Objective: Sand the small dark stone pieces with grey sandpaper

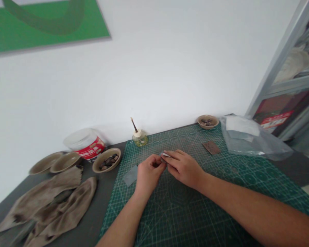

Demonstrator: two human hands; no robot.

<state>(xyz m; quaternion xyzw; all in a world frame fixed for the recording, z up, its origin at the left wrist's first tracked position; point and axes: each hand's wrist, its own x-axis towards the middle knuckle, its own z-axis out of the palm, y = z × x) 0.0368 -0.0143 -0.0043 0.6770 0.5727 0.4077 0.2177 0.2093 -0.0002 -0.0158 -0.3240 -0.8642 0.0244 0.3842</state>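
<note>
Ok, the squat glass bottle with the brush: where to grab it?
Wrap the round body of the squat glass bottle from the near side: it stands upright with the white wall behind, and the thin dark brush handle is too slender.

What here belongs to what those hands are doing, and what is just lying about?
In use: left hand, right hand, small pale strip pinched between them, green cutting mat beneath.

Lying about: glass bottle with brush, bowl of small stones, crumpled cloths, plastic bag.
</note>
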